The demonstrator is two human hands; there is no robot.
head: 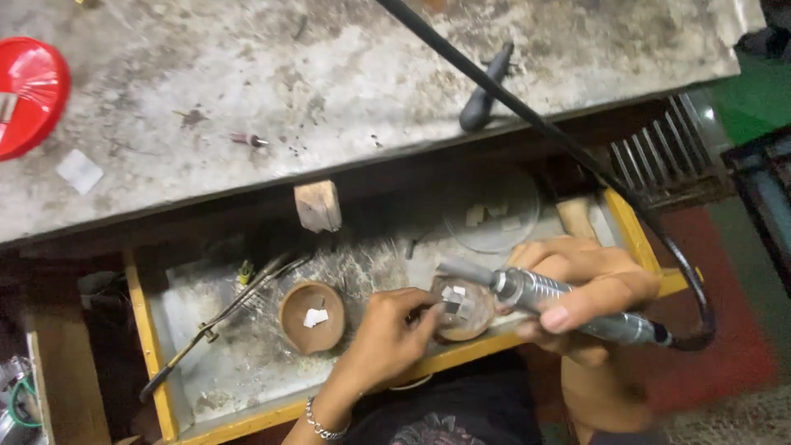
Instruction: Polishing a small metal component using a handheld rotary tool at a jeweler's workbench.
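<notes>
Small pale piece [431, 311], pinched in the fingertips of the left hand [383, 338], sits just in front of a brown bowl [465, 309] in the yellow-rimmed drawer tray [148, 330] below the worktop [329, 74].

Going left to right: a red dish [29, 95] lies at the worktop's far left edge, with a white square scrap [79, 170] near it, blank as far as I can tell. In the tray, a long metal tool [210, 325] lies slantwise, then a second brown bowl [311, 317] holds a white chip. A wooden peg [317, 206] juts from the worktop edge above it. The left hand's fingers are closed on the small piece, right at the tip of the rotary handpiece [544, 301]. The right hand [577, 292] is wrapped firmly round that metal handpiece, whose black flexible shaft [527, 119] runs up across the worktop past a dark-handled tool [486, 91]. Behind the hand a clear round dish [494, 214] holds a few pale squares.

The risk, as I judge it: the tool tip works very close to the left fingertips, so a slip could nick them or flick the tiny piece into the dusty tray. The shaft's pull might also drag the handpiece off line. No labels or packages are legible.
</notes>
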